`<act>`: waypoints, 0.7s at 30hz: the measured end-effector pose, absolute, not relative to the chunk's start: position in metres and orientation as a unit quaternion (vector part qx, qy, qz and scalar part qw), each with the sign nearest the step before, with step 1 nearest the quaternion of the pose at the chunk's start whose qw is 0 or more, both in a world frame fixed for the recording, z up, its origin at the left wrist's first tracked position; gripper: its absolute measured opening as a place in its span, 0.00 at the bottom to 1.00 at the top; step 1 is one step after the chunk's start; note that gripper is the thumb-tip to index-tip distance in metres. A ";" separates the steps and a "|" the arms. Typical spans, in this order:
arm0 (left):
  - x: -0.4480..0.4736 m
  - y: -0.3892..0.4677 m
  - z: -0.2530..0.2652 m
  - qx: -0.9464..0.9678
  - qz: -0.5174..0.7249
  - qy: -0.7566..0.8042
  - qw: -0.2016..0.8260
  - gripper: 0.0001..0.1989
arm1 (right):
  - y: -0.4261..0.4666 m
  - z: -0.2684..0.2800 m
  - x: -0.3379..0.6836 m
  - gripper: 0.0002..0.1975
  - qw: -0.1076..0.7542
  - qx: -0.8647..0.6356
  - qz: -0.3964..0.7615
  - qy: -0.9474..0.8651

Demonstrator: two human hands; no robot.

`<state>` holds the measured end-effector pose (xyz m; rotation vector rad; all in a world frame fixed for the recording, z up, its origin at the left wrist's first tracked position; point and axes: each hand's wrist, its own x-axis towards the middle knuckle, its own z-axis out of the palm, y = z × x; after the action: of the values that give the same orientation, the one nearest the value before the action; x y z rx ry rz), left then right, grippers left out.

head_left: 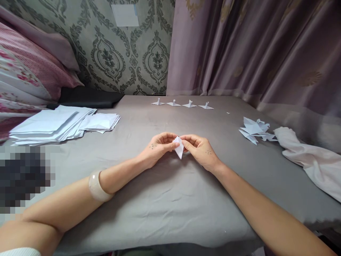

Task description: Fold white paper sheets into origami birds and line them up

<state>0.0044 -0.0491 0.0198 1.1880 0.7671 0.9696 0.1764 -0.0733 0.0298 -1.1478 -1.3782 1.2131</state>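
Observation:
Between my two hands is a small piece of folded white paper, diamond-shaped with its long point toward me. My left hand pinches its left side, thumb on the front face and fingers curled behind. On the other side my right hand grips the right edge between thumb and fingers. The paper is held over the middle of the grey cloth. Farther back stand several folded paper cranes in a row, wings spread.
Stacked white paper sheets lie at the left, with a smaller paper stack beside them. A black folded item sits behind. At the right are a heap of folded paper pieces and a crumpled pale cloth. Curtains hang behind.

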 end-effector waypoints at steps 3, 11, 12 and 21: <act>0.005 -0.051 0.022 0.536 0.393 0.344 0.663 0.17 | -0.071 0.027 0.178 0.17 0.489 -0.481 0.495 -0.534; 0.003 -0.045 0.025 0.503 0.416 0.380 0.655 0.13 | -0.067 0.024 0.179 0.23 0.497 -0.505 0.483 -0.514; 0.002 -0.042 0.024 0.476 0.432 0.378 0.666 0.13 | -0.067 0.024 0.179 0.24 0.479 -0.504 0.500 -0.516; -0.009 -0.024 0.027 0.333 0.492 0.359 0.720 0.19 | -0.043 0.057 0.153 0.20 0.403 -0.507 0.542 -0.535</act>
<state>-0.0086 -0.0238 0.0265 0.7350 0.7927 1.0871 0.1530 -0.0434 0.0572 -1.2820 -1.3508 1.3700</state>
